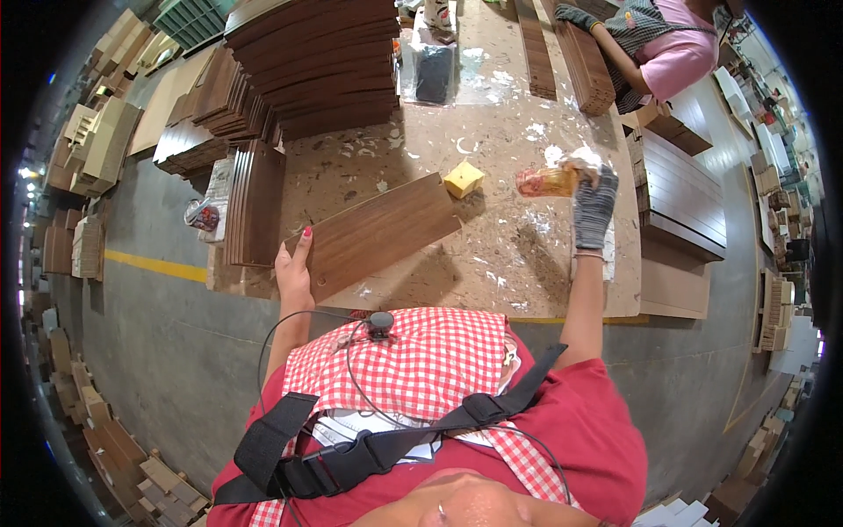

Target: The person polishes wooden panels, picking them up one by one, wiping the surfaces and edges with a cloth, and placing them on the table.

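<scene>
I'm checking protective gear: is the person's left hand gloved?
No, the left hand on the brown board is bare, while the right hand wears a grey glove.

Board marked in brown wood grain; block coloured yellow. Apron patterned in red-and-white checks; shirt seen as deep red. Gloved right hand striped in greys. Container tinted reddish amber, apparently; hue poorly resolved.
</scene>
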The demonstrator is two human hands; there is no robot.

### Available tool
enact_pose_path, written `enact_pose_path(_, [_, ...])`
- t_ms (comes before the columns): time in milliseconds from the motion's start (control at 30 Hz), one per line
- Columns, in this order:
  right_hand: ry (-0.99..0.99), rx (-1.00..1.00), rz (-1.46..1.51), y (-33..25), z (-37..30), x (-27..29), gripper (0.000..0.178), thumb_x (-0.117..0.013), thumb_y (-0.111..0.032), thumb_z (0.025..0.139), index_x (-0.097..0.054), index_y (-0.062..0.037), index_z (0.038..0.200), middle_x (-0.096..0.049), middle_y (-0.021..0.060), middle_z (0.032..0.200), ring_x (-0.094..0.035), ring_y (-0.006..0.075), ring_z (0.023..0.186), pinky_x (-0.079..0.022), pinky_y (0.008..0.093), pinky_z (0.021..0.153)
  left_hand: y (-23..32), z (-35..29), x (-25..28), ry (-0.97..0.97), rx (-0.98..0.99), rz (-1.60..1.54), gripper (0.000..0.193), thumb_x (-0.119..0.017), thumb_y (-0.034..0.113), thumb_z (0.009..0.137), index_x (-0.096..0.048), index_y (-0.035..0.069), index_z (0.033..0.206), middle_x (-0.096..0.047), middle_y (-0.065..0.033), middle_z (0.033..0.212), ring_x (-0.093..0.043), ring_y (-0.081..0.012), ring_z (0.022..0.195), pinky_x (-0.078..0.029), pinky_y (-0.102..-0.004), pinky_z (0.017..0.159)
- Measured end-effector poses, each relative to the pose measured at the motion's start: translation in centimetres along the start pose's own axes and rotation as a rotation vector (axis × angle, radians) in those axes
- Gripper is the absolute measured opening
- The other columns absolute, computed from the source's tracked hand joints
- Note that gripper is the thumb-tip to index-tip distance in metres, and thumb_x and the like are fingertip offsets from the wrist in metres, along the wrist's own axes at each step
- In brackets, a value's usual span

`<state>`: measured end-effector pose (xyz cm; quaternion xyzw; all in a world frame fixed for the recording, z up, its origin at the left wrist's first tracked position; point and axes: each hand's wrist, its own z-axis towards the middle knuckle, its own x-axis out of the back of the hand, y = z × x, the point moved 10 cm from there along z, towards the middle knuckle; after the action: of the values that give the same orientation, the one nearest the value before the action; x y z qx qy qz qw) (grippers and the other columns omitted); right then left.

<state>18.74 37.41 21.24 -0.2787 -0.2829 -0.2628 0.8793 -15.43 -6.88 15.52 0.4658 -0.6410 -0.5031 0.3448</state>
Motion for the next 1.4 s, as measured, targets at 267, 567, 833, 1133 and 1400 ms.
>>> enact_pose_path(267, [-0.309, -0.097, -0.169, -1.4, -1.0, -4.2, 0.032, -0.067, -0.013, 0.081, -0.062, -0.0118, 0.112, -0.057, 0.0167, 0.114, -0.058, 0.0362, 0.102, -0.048, 0.0438, 0.087, 5.7, -2.4, -2.6, -0.055, -0.271, 0.197, 0.030, -0.072, 0.024, 0.087, -0.059, -0.001, 0.098, -0.064, -0.0040, 0.095, -0.054, -0.0087, 0.088, -0.044, -0.0237, 0.082])
enact_pose_path(567, [-0.277, -0.052, -0.120, -2.9, 0.9, -3.1, 0.031, -0.068, -0.016, 0.081, -0.063, -0.0095, 0.111, -0.058, 0.0171, 0.114, -0.055, 0.0367, 0.105, -0.044, 0.0436, 0.094, 10.1, -4.7, -4.5, -0.098, -0.392, 0.515, 0.025, -0.080, 0.017, 0.078, -0.061, 0.001, 0.083, -0.065, -0.0017, 0.075, -0.057, -0.0045, 0.071, -0.046, -0.0214, 0.066])
enact_pose_path(833, [-0.154, -0.146, 0.893, -14.0, 2.8, 0.8, 0.038, -0.057, -0.011, 0.094, -0.047, -0.0052, 0.130, -0.055, 0.0113, 0.120, -0.057, 0.0211, 0.106, -0.049, 0.0347, 0.091, 14.1, -7.1, -8.2, -0.255, -0.820, 0.643, 0.044, -0.057, 0.033, 0.095, -0.058, 0.000, 0.124, -0.064, -0.0166, 0.116, -0.063, -0.0261, 0.105, -0.048, -0.0325, 0.089])
enact_pose_path(1133, [-0.366, 0.366, 0.897, -36.2, -2.6, -2.1, 0.047, -0.065, -0.005, 0.069, -0.056, -0.0032, 0.114, -0.058, 0.0184, 0.100, -0.057, 0.0380, 0.086, -0.049, 0.0464, 0.075, 14.3, -7.4, -12.4, -0.542, -0.781, 0.606, 0.103, -0.017, 0.077, 0.086, 0.022, 0.001, 0.145, 0.006, -0.0253, 0.156, -0.010, -0.0417, 0.143, -0.013, -0.0440, 0.115])
enact_pose_path(1400, [-0.484, 0.280, 0.611, -32.7, -5.2, -5.4, 0.044, -0.066, -0.012, 0.070, -0.056, -0.0030, 0.112, -0.058, 0.0190, 0.097, -0.055, 0.0368, 0.085, -0.046, 0.0455, 0.074, 14.0, -6.2, -12.4, -0.410, -0.810, 0.735, 0.108, -0.015, 0.083, 0.080, 0.027, 0.007, 0.144, 0.012, -0.0178, 0.157, 0.003, -0.0343, 0.146, -0.001, -0.0458, 0.116])
